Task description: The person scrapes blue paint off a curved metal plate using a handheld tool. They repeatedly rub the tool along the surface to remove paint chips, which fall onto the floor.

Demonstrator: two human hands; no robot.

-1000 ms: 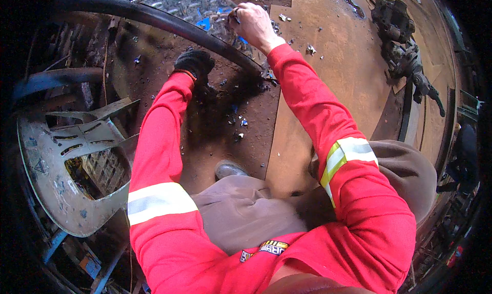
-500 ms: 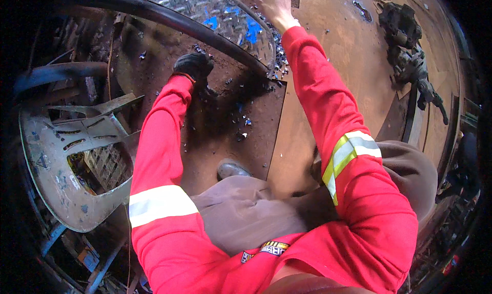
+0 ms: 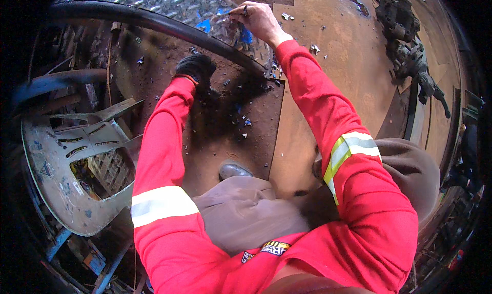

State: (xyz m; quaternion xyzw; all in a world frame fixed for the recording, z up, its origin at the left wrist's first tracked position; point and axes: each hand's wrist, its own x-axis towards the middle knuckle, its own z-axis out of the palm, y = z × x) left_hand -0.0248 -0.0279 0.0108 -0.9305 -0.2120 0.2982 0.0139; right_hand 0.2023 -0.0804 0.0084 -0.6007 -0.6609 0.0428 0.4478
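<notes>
Right hand (image 3: 260, 23) has swung back from beyond the tread plate's (image 3: 164, 1) right edge to over its right end, beside blue patches (image 3: 204, 26). We see bare fingertips drawn together there; can't tell if they pinch a scrap or touch the plate. Bare skin probably gives us finer feel for thin bits. Plate sits ahead of us, dark tube (image 3: 148, 18) along its near edge, likely stiffening it. Our left hand (image 3: 196, 68), black-gloved, is just on the near side of the plate; fingers look curled, any grasp unclear, maybe propping us as we lean. Small flakes (image 3: 247, 122) lie nearer us than the plate. Chair (image 3: 66, 201) nearer too; brown board (image 3: 328, 43) right of the plate.
</notes>
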